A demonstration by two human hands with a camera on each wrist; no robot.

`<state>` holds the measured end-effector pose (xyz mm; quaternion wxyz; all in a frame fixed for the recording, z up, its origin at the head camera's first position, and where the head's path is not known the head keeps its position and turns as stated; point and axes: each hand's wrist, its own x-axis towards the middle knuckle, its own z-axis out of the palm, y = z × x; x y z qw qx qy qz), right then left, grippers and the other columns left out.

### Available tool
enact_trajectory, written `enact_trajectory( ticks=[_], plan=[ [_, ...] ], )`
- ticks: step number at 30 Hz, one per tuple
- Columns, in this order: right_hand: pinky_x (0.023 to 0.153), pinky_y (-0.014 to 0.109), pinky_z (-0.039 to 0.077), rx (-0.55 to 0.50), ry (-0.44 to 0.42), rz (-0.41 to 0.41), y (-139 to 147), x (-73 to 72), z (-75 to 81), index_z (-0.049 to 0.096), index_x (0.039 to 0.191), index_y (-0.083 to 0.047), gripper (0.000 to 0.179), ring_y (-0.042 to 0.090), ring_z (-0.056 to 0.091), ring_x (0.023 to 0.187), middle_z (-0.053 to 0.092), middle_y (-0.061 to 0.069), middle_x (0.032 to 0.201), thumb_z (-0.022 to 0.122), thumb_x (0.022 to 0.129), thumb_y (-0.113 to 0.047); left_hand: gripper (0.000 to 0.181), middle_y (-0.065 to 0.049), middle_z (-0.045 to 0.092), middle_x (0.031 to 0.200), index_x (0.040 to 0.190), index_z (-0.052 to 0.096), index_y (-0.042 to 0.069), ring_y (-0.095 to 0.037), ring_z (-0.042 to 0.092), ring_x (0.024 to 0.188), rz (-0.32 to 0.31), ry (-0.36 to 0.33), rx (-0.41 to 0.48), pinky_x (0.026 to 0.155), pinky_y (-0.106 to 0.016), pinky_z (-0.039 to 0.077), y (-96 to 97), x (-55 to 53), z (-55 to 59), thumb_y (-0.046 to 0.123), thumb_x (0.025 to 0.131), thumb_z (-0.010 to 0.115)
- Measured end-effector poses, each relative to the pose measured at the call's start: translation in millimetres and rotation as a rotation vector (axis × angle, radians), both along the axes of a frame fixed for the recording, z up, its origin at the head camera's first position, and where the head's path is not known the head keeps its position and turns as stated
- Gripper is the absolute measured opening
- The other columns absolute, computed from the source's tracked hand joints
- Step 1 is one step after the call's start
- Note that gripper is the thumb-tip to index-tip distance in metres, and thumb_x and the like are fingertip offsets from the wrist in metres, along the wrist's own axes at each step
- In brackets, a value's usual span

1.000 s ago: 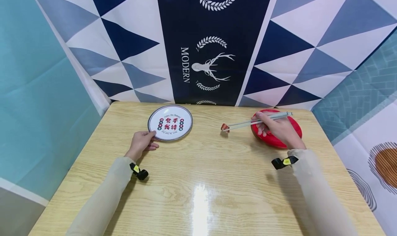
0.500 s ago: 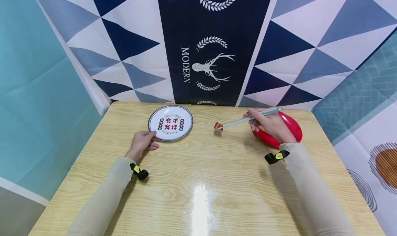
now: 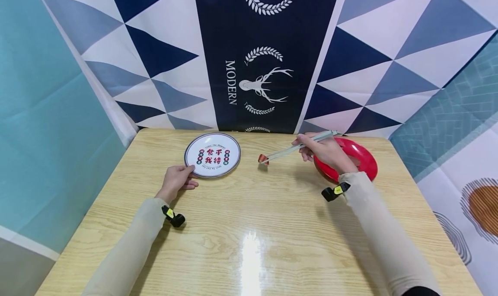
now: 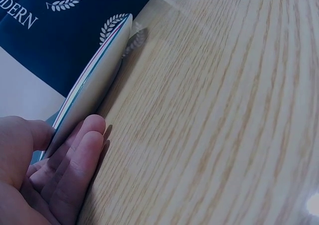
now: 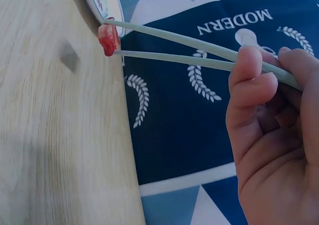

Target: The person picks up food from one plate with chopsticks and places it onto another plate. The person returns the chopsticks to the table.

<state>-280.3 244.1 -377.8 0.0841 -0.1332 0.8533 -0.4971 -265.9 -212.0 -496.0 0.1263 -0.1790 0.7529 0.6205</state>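
Observation:
My left hand (image 3: 177, 181) pinches the near-left rim of a white plate (image 3: 212, 171) with a dark edge and printed characters; in the left wrist view the thumb (image 4: 42, 135) lies over the rim and the fingers (image 4: 82, 160) sit beneath it. My right hand (image 3: 323, 151) holds pale green chopsticks (image 3: 289, 150). Between their tips is a small red piece of food (image 3: 263, 159), held above the table with its shadow below it. The right wrist view shows the red chunk (image 5: 108, 38) squeezed between the two tips, the plate (image 5: 112, 8) beyond it.
A red plate (image 3: 359, 157) lies at the back right, partly behind my right hand and wrist. The wooden table (image 3: 233, 218) ends at a patterned cloth backdrop (image 3: 256, 84). Teal cloth (image 3: 58, 114) hangs on the left side.
My right hand has moved left, carrying the chopsticks and the red piece away from the red plate and nearer the white plate. My left hand stays at the white plate's rim.

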Motion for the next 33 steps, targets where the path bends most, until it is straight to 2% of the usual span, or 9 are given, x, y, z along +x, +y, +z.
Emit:
enact_trajectory(
  ticks=[3, 7, 11, 16, 19, 23, 33],
  plan=[
    [0.064, 0.023, 0.056, -0.036, -0.002, 0.022, -10.9, 3.4, 7.6, 0.072, 0.117, 0.0, 0.037, 0.023, 0.062, 0.067, 0.066, 0.024, 0.085, 0.055, 0.108, -0.031, 0.04, -0.003, 0.075, 0.084, 0.118, 0.066, -0.005, -0.011, 0.073, 0.063, -0.002, -0.001, -0.001, 0.065, -0.026, 0.064, 0.5, -0.6, -0.3, 0.032, 0.107, 0.057],
    [0.062, 0.022, 0.055, -0.066, 0.008, 0.052, -21.4, 2.1, 9.6, 0.071, 0.116, 0.004, 0.036, 0.021, 0.061, 0.064, 0.065, 0.019, 0.079, 0.054, 0.109, -0.027, 0.04, -0.004, 0.075, 0.084, 0.116, 0.066, -0.005, -0.01, 0.073, 0.063, -0.008, 0.001, -0.001, 0.065, -0.026, 0.064, 0.4, -1.0, -0.9, 0.032, 0.107, 0.057],
    [0.058, 0.023, 0.054, -0.092, 0.024, 0.073, -25.7, -9.0, -0.6, 0.072, 0.114, 0.003, 0.039, 0.018, 0.059, 0.062, 0.065, 0.011, 0.075, 0.055, 0.108, -0.032, 0.039, -0.004, 0.075, 0.083, 0.115, 0.067, -0.005, -0.011, 0.073, 0.063, -0.008, -0.005, 0.0, 0.065, -0.026, 0.064, 1.0, -1.9, -0.9, 0.033, 0.107, 0.056],
    [0.055, 0.024, 0.053, -0.11, 0.033, 0.093, -31.5, -19.0, -8.5, 0.073, 0.112, 0.002, 0.041, 0.016, 0.058, 0.059, 0.065, 0.012, 0.074, 0.055, 0.108, -0.034, 0.041, -0.003, 0.075, 0.082, 0.116, 0.066, -0.005, -0.01, 0.073, 0.063, -0.01, -0.011, 0.012, 0.064, -0.026, 0.064, -0.3, -1.8, -1.9, 0.034, 0.107, 0.057],
    [0.055, 0.025, 0.053, -0.117, 0.045, 0.11, -36.1, -19.9, -8.9, 0.073, 0.112, 0.003, 0.039, 0.017, 0.059, 0.059, 0.065, 0.012, 0.073, 0.054, 0.109, -0.031, 0.044, -0.003, 0.075, 0.082, 0.118, 0.066, -0.005, -0.01, 0.073, 0.063, -0.019, -0.005, 0.016, 0.064, -0.026, 0.064, -0.9, -0.9, -1.6, 0.036, 0.108, 0.055],
    [0.055, 0.025, 0.054, -0.139, 0.05, 0.123, -39.3, -22.9, -12.9, 0.074, 0.11, 0.002, 0.041, 0.018, 0.06, 0.06, 0.065, 0.011, 0.073, 0.057, 0.107, -0.035, 0.048, -0.002, 0.075, 0.084, 0.121, 0.065, -0.005, -0.01, 0.073, 0.063, -0.02, 0.003, 0.015, 0.066, -0.027, 0.064, -0.3, -0.9, -0.7, 0.039, 0.109, 0.051],
    [0.056, 0.023, 0.054, -0.145, 0.031, 0.082, -49.1, -25.4, -21.7, 0.072, 0.113, 0.001, 0.039, 0.014, 0.06, 0.061, 0.066, 0.01, 0.075, 0.054, 0.109, -0.033, 0.048, -0.002, 0.075, 0.086, 0.12, 0.065, -0.003, -0.011, 0.073, 0.064, -0.004, 0.003, -0.01, 0.066, -0.028, 0.064, 1.9, 0.5, -1.9, 0.041, 0.109, 0.05]
  ],
)
